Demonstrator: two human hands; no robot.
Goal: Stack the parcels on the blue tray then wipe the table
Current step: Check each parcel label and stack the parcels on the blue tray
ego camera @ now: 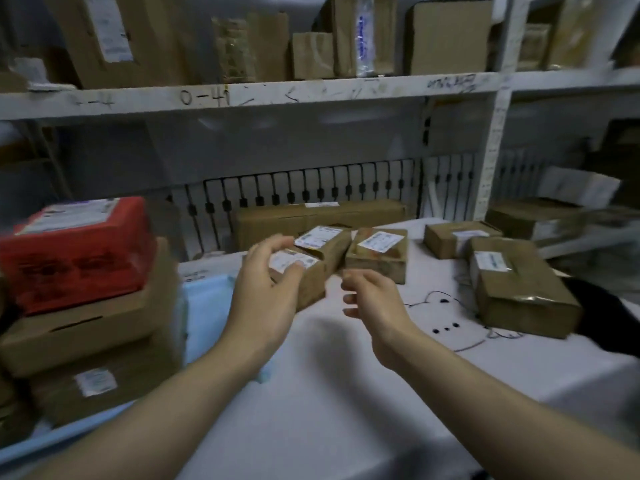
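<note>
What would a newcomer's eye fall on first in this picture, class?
Likely the red parcel at the left, topping a stack of brown boxes on the blue tray. Next, the left hand at the centre grips a small labelled box above the white table, with the right hand loosely curled beside it, holding nothing.

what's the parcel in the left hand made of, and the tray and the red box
Parcel gripped by the left hand: brown corrugated cardboard, matte, with a white paper label.
Blue tray: probably smooth plastic; blurred.
Red box: likely printed cardboard, slightly glossy.
</note>
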